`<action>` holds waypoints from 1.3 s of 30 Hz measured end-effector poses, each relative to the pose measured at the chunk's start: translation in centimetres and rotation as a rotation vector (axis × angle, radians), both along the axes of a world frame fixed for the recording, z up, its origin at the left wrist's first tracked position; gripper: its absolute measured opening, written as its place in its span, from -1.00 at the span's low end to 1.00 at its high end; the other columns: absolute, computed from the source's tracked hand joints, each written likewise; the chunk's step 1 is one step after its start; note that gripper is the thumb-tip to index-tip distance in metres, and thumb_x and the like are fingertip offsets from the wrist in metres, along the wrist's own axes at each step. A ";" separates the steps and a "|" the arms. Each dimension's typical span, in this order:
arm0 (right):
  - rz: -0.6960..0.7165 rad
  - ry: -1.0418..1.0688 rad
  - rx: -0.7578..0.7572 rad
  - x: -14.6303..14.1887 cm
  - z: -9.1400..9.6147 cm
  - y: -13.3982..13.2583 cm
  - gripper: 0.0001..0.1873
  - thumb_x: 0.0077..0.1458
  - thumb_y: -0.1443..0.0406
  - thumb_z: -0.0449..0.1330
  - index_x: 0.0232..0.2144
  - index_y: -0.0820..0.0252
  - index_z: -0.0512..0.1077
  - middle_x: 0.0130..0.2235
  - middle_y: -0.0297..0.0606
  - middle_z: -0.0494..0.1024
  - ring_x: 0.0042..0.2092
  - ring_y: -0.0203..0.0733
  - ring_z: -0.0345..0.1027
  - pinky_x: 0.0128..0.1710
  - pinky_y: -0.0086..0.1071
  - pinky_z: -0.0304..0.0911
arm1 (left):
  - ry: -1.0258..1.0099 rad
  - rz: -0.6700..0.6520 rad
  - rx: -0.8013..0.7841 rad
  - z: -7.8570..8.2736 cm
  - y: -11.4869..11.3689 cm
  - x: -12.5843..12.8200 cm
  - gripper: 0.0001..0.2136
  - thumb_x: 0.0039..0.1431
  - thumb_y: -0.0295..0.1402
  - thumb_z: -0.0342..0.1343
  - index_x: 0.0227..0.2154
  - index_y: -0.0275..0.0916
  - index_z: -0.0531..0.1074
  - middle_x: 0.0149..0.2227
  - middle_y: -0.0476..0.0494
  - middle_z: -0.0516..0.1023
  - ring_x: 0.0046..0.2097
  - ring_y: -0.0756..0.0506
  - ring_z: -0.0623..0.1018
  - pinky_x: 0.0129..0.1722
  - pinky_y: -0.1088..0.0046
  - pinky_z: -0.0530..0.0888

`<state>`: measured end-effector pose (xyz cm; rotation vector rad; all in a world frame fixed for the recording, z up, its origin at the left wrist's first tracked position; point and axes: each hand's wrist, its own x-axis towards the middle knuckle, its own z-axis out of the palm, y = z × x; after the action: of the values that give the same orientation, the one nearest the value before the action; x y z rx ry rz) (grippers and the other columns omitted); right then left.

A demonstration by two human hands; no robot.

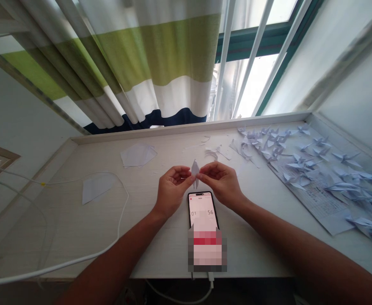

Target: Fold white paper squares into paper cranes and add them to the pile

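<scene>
A small pale folded paper piece [195, 170] is held upright between both my hands just above the desk. My left hand [172, 189] pinches its left side with curled fingers. My right hand [221, 181] pinches its right side the same way. Directly below the hands a phone [202, 210] lies flat on the white desk [78, 224], its screen lit and showing digits.
Many folded paper cranes [319, 167] lie spread over a printed sheet at the right. Paper scraps [217, 152] and two flat folded sheets [137, 155] [97, 187] lie farther back and left. A white cable [119, 220] loops across the left. Striped curtain [147, 63] and window behind.
</scene>
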<state>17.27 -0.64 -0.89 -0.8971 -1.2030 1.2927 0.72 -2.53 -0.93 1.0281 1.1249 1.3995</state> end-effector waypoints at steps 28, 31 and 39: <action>-0.089 -0.690 0.569 1.8 0.8 0.1 -0.77 0.29 0.29 0.27 -0.01 0.14 0.58 -0.08 -0.10 0.69 -0.07 -0.01 0.60 -0.05 -0.04 0.55 | 0.078 -0.346 -0.148 -0.7 -0.6 -0.3 -0.60 0.14 -0.15 0.40 -0.08 -0.24 0.44 -0.29 -0.21 0.74 -0.27 -0.16 0.71 -0.25 0.35 0.58; -0.095 -0.756 0.686 1.9 0.6 0.2 -0.79 0.33 0.34 0.22 -0.03 0.17 0.57 -0.06 -0.06 0.68 -0.04 0.00 0.59 -0.05 -0.06 0.55 | 0.066 -0.328 -0.143 -0.8 -0.4 -0.3 -0.61 0.11 -0.13 0.41 -0.14 -0.27 0.49 -0.29 -0.23 0.74 -0.24 -0.18 0.71 -0.24 0.35 0.58; -0.043 -0.957 0.892 2.2 0.3 0.6 -0.76 0.37 0.38 0.14 0.03 0.13 0.51 -0.01 -0.07 0.63 -0.01 -0.01 0.53 -0.09 -0.10 0.53 | 0.072 -0.345 -0.116 -1.0 -0.4 -0.6 -0.57 0.14 -0.12 0.39 -0.06 -0.24 0.44 -0.27 -0.20 0.74 -0.25 -0.16 0.71 -0.25 0.36 0.56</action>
<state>19.47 -0.04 -0.60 -0.8335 -2.2144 0.1095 0.16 -2.93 -1.97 1.1344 1.0110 1.0191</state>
